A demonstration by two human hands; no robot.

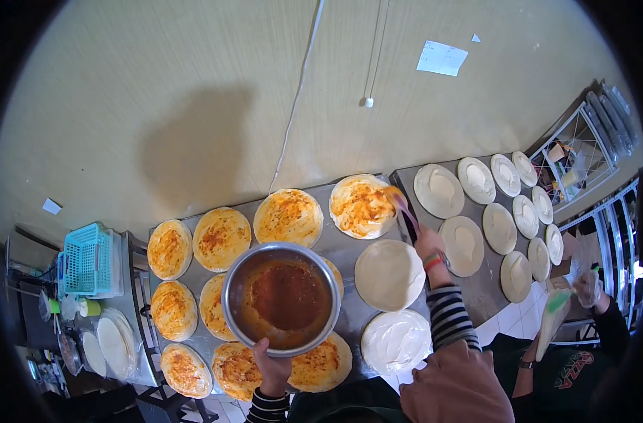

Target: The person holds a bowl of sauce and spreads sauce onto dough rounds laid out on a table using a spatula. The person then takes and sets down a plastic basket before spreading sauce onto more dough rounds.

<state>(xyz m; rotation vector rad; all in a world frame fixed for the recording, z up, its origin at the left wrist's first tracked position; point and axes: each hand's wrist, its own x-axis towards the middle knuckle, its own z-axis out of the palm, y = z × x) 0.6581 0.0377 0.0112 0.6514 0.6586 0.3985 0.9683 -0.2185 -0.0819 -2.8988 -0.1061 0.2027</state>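
My left hand [270, 368] grips the near edge of a steel bowl [326, 282], holding it over the dough rounds. Red-brown sauce [286, 296] lies in the bowl. In my right hand [428, 247] is a spatula [404, 204] with a pinkish handle; its orange-stained head meets the right edge of a sauced dough round [360, 206]. Nearest below that hand is a round with pale cream [390, 275], and a whiter cream-covered round [396, 342] lies closer to me. Several rounds smeared orange-red, such as this one [222, 238], spread to the left, some partly hidden by the bowl.
The metal table [335, 261] meets a second table [476, 296] with several cream-dabbed rounds. A co-worker at the right holds a green-and-white spatula [556, 304]. A turquoise basket [88, 261] and stacked pale rounds [117, 345] stand left. A wall [321, 127] rises behind.
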